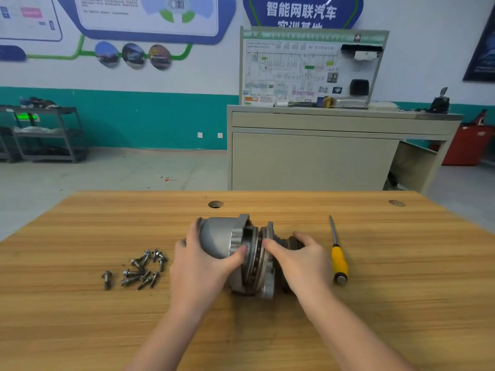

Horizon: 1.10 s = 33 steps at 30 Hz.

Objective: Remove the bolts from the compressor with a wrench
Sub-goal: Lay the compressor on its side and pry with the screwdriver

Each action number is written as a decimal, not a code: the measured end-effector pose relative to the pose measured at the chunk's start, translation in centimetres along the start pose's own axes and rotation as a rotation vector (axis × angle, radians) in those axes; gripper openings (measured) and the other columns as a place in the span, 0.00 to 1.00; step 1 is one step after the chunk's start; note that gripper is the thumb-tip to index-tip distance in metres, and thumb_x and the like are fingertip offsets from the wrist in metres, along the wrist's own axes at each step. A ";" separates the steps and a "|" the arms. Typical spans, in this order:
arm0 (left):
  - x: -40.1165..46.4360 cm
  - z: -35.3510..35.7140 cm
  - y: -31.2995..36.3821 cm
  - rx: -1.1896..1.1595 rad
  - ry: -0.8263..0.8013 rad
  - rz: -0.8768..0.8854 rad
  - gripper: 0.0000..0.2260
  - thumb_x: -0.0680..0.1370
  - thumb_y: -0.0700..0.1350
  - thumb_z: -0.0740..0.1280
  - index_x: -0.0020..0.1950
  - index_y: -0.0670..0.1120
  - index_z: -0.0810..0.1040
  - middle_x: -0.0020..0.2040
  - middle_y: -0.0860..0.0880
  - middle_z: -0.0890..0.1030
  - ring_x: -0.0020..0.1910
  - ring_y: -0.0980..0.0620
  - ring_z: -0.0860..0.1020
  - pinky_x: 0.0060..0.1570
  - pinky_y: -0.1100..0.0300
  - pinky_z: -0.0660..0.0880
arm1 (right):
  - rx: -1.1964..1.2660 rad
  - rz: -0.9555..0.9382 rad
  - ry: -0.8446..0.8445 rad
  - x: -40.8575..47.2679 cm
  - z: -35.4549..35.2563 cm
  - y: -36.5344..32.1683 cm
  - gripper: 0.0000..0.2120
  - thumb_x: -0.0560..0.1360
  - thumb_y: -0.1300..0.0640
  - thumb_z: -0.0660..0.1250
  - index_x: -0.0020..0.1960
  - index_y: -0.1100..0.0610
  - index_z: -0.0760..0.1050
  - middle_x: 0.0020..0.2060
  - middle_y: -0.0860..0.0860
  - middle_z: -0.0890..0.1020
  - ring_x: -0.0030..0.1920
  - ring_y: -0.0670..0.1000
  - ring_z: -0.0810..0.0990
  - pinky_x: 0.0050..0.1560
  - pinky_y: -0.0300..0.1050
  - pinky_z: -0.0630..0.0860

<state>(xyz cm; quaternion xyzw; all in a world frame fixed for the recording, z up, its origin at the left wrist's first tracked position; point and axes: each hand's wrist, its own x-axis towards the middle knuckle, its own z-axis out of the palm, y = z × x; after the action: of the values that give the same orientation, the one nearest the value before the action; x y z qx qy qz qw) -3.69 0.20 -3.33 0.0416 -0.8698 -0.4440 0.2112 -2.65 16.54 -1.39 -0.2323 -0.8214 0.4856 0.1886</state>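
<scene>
Your compressor (235,245) lies on its side near the middle of the wooden table (388,303), its long axis running left to right across your view, with the smooth rounded grey housing toward your left and the darker ribbed end toward your right. A gap shows between the two halves, and ringed metal plates are visible inside it. Your left hand (199,261) wraps the cast-metal housing, fingers curled over its far side and the thumb pressed near the seam. Your right hand (300,259) grips the dark right-hand section, thumb pointing toward the seam and fingers curled over the top. To your left, loose bolts (139,270) lie in a scattered cluster on the wood grain, dull steel with flanged heads, one lying slightly apart from the others. To your right rests a tool (338,253) with a thin metal shaft and a yellow handle, shaft pointing away from you, well clear of the compressor. On the far wall a blue sign (301,10) reads "智能网联汽车"; the line beneath it is cut off.
</scene>
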 end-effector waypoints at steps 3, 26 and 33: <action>1.7 -1.1 -0.2 0.052 -0.012 0.023 0.52 0.56 0.77 0.65 0.76 0.57 0.59 0.63 0.46 0.75 0.60 0.44 0.76 0.48 0.56 0.70 | 0.043 0.050 -0.022 0.0 1.2 -1.0 0.40 0.60 0.33 0.73 0.68 0.46 0.71 0.59 0.46 0.79 0.52 0.49 0.77 0.41 0.42 0.69; 5.5 -0.9 11.9 0.677 -0.154 0.655 0.46 0.59 0.72 0.67 0.72 0.54 0.60 0.58 0.46 0.73 0.54 0.44 0.76 0.44 0.54 0.72 | 0.429 0.099 -0.040 0.9 0.6 2.2 0.11 0.75 0.43 0.64 0.53 0.44 0.82 0.59 0.50 0.78 0.67 0.55 0.70 0.64 0.59 0.68; 3.0 0.7 13.8 0.845 -0.151 1.063 0.46 0.58 0.72 0.70 0.69 0.49 0.66 0.58 0.42 0.76 0.52 0.41 0.78 0.46 0.54 0.75 | 0.646 -0.007 0.208 2.6 -2.4 3.6 0.18 0.81 0.48 0.58 0.67 0.56 0.72 0.64 0.53 0.76 0.66 0.52 0.72 0.57 0.38 0.66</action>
<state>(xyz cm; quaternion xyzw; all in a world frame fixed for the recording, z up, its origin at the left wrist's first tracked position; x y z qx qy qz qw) -5.13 8.24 8.22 -0.3434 -0.8831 0.0961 0.3048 -2.76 21.25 -3.23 -0.2061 -0.6021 0.6940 0.3367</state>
